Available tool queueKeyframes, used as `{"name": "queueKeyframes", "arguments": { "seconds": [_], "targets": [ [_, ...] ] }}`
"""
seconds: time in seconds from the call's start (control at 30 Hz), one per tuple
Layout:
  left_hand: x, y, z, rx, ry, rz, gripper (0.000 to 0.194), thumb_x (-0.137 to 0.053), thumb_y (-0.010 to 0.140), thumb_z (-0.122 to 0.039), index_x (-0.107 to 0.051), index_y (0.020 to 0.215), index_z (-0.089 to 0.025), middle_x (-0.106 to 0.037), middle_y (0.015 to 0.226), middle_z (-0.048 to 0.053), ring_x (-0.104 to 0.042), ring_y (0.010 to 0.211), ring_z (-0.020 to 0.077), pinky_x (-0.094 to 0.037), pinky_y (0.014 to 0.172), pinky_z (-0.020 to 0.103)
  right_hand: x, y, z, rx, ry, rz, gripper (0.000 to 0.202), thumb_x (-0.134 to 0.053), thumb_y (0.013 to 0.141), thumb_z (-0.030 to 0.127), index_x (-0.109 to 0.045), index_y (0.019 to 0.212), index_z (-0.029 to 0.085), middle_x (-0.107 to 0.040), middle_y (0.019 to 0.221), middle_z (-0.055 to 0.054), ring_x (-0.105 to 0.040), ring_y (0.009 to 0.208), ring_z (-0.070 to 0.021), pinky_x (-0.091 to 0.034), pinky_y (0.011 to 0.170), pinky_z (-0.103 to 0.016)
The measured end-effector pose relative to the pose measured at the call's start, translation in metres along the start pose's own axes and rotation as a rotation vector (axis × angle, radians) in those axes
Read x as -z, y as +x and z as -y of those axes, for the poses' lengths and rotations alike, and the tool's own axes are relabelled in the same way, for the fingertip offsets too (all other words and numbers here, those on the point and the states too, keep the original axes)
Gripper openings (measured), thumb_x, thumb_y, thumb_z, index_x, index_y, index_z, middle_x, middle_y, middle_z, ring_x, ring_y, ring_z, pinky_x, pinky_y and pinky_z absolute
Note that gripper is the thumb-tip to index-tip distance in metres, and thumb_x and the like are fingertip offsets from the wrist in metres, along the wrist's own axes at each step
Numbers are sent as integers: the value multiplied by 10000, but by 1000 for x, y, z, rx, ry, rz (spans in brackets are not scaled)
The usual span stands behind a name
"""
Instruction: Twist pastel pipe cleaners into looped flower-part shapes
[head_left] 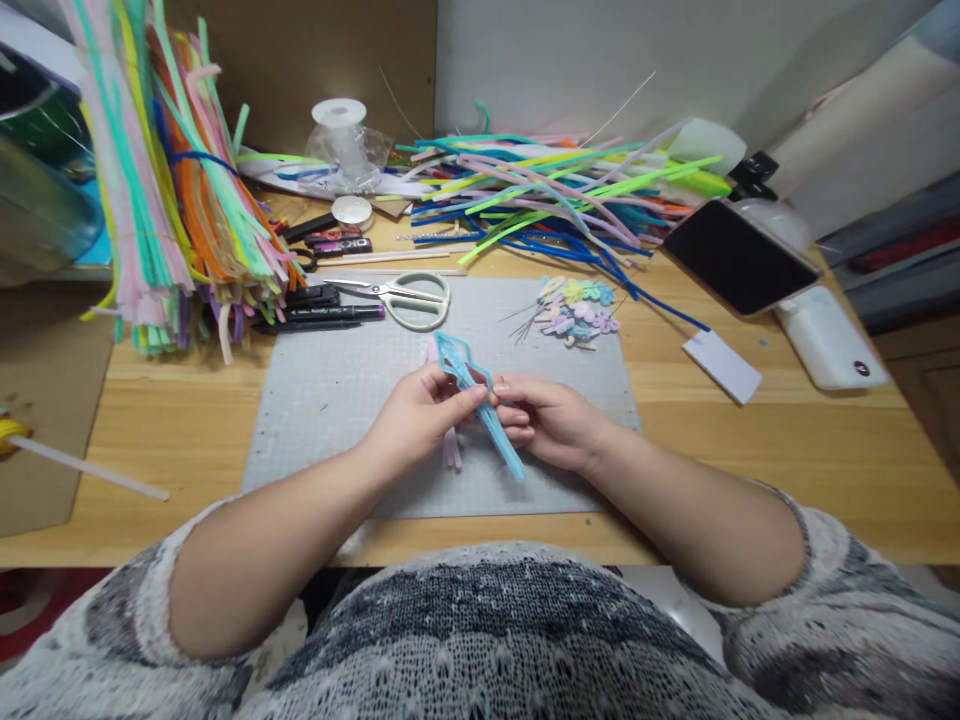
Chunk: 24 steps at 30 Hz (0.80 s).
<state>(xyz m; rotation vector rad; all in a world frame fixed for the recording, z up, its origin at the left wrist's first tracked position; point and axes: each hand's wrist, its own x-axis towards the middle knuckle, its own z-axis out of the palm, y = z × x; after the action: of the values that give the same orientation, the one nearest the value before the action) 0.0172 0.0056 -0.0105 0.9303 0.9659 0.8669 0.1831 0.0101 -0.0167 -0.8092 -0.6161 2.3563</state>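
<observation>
pale wood of a desk [817, 470] runs up to a grey wall, with a grey cutting mat [330, 400] laid near its front edge. both hands meet over the mat. the left hand [412, 405] pinches a bundle of light blue fuzzy stems [501, 440] between thumb and fingers, and the right hand [559, 415] has its fingertips closed at the bundle's side, near the left thumb; whether they grip a stem or only steady it, i cannot tell. a pink fuzzy piece [451, 450] shows under the left hand, partly hidden.

as for how far the piece has come, the blue stems are bent into angular loops at the upper end, while the lower ends lie together, straight and loose. it looks partly shaped, i'd judge, with those ends unworked. just beyond, on the mat, small pastel flower shapes [577, 305] on thin wires lie in a pile and look formed.

scissors [420, 300] rest unheld at the mat's far edge, beside dark pens [330, 312]. behind are a heap of loose coloured stems [540, 190] and 2 big upright bunches [139, 200] at the left, apparently uncut and unbent stock.
</observation>
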Motion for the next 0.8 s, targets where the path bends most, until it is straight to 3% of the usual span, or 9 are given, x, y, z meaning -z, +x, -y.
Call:
{"name": "queueKeyframes", "arguments": {
  "seconds": [0.33,0.47,0.63,0.8],
  "targets": [
    [-1,-3,-4,13,37,16,152,-718,699,-237,-621,758,-136,-606,602,-16,-520,501,73,-453,470,198,-2,-1,-4,31,-211,-37,204,-544,826,288,-498,684,150,-388,464,61,-280,384,-47,-169,378,-168],
    [-1,-3,-5,33,6,19,169,-718,701,-248,-612,766,-133,-626,632,-4,-532,508,76,-447,467,197,-1,-1,-2,34,-147,-26,159,-556,793,254,-511,684,147,-399,472,52,-294,403,-53,-181,384,-164],
    [0,-1,-5,2,-44,-16,315,-744,676,-229,-602,951,-169,-641,725,-16,-540,528,71,-417,465,193,0,-3,3,-25,-8,41,149,-541,773,228,-504,656,143,-374,464,56,-263,403,-49,-224,390,-154],
    [1,0,-6,-11,-41,2,238,-734,688,-267,-630,870,-154,-625,645,-12,-492,489,63,-386,457,198,3,-2,2,-82,23,82,150,-527,780,224,-500,656,144,-362,465,58,-254,400,-46,-229,378,-142]
  ]
}}
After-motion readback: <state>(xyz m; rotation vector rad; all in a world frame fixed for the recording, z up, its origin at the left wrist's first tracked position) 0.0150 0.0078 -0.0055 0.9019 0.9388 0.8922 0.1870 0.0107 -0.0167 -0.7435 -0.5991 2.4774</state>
